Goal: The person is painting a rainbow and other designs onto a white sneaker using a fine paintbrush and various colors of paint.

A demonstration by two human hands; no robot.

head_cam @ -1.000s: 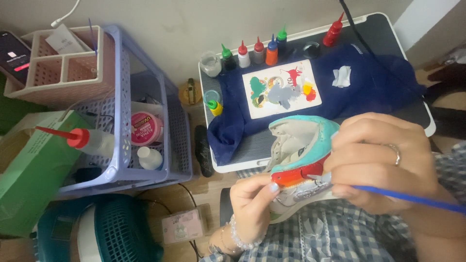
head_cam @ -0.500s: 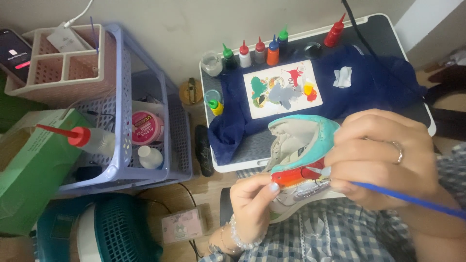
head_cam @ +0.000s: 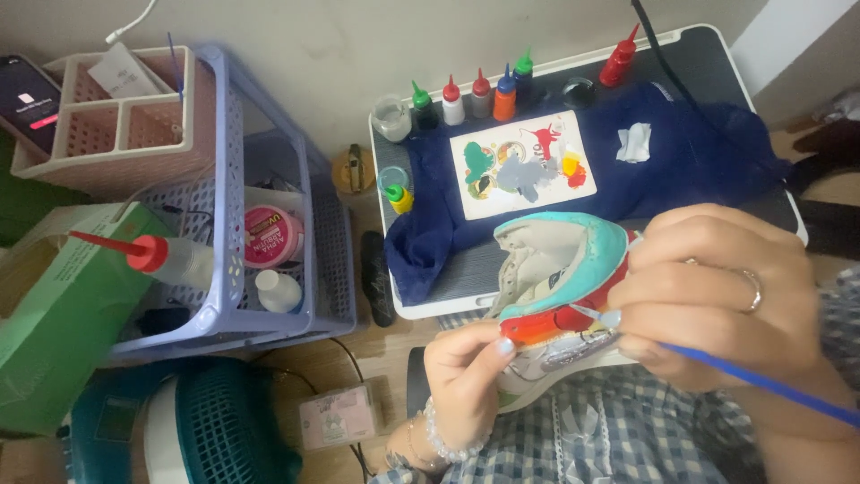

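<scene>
left hand (head_cam: pixel 466 381) fingers pinch white canvas sneaker (head_cam: pixel 555 296) over lap; right hand (head_cam: pixel 708 296) grips thin blue-handled paintbrush (head_cam: pixel 761 381), tip on side. teal collar & red stripe look done, lower side still white.

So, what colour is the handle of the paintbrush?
Blue; the paintbrush handle shows best in the head view.

The left hand (head_cam: pixel 466 369) is cupped upward with the thumb pressed forward, while the right hand (head_cam: pixel 708 296) is curled, fingertips pinched together.
</scene>
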